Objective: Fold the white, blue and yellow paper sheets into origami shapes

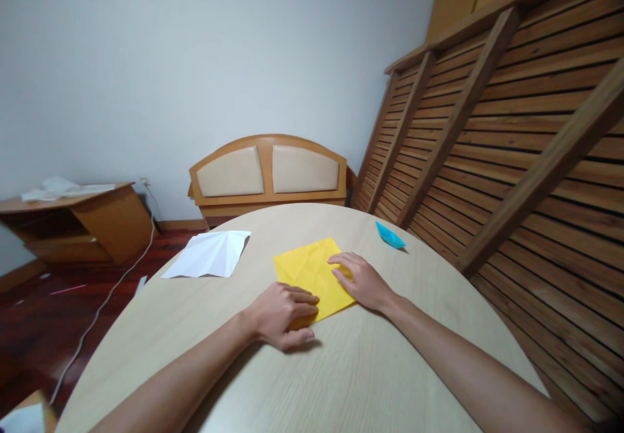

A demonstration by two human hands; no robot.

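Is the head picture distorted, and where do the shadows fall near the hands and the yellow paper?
Head view: strong wide-angle bending, the table edge curves and the slatted frame leans; light is soft and even, no glare; a faint shadow lies under the left hand; the yellow paper and right hand look sharp.

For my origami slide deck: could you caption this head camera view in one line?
Both hands, left hand and right hand, press on creased yellow paper on a round table.

Matt creased yellow paper; smooth pale wood-grain table; slatted varnished wooden frame.
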